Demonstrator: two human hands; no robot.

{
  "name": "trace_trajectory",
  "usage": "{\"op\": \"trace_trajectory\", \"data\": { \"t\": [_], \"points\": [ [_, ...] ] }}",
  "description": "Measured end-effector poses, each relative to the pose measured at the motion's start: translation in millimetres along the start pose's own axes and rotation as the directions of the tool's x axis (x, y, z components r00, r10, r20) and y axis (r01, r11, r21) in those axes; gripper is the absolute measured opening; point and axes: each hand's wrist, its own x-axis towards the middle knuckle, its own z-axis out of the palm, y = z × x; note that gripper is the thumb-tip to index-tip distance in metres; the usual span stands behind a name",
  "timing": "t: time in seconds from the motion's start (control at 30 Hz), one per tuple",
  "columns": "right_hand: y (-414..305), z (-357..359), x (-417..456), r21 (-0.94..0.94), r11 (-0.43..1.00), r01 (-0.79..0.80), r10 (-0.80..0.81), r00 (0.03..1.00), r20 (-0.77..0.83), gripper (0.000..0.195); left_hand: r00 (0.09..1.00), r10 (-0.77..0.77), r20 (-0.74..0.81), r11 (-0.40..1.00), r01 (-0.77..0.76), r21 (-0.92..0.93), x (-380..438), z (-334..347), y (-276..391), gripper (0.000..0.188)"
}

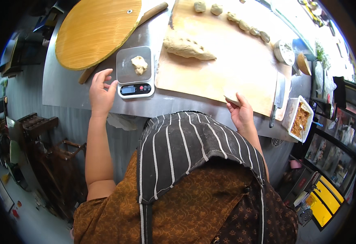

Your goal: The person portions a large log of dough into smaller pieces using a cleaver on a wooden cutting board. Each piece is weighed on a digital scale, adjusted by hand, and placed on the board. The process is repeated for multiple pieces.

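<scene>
My left hand (102,91) is beside a kitchen scale (150,87), fingers apart and holding nothing, with its thumb close to the scale's left edge. A small lump of dough (139,65) rests on the scale's platform, and the display is lit. Near the front edge of a wooden board (196,82), my right hand (241,113) grips a pale object (233,98), mostly hidden by the fingers; I cannot tell whether it is dough or a scraper. A long dough piece (188,48) with finger dents lies at the board's left. Several small dough portions (244,25) sit farther back.
A round yellow lid-like board (95,33) lies over a wooden rolling pin (153,13) at the left. On the right are a cleaver (278,93), a white tub of brown filling (300,120) and a round white container (284,52). The steel table (74,94) ends just before me.
</scene>
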Motion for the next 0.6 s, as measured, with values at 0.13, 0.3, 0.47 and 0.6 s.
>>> {"op": "trace_trajectory", "data": {
  "t": [0.13,0.3,0.47,0.6],
  "points": [
    [-8.3,-2.5,0.1,-0.012,0.999,0.037,-0.036,0.995,0.093,0.017,0.931,0.27,0.246,0.903,-0.334,0.271,18.9,34.9,10.5,0.078],
    [-22.3,-5.8,6.2,-0.053,0.995,0.086,-0.082,0.994,0.073,0.019,0.901,0.249,0.356,0.868,-0.371,0.331,44.9,61.3,15.9,0.059],
    [-36.7,-18.6,12.7,0.038,0.996,0.083,-0.085,0.995,0.043,0.033,0.981,0.145,0.126,0.989,-0.149,0.024,82.2,77.6,45.4,0.038],
    [-42.2,-22.0,15.1,0.066,0.996,0.064,-0.066,0.997,0.027,0.035,0.947,0.319,0.034,0.944,-0.314,-0.101,170.3,139.2,92.2,0.036]
  ]
}}
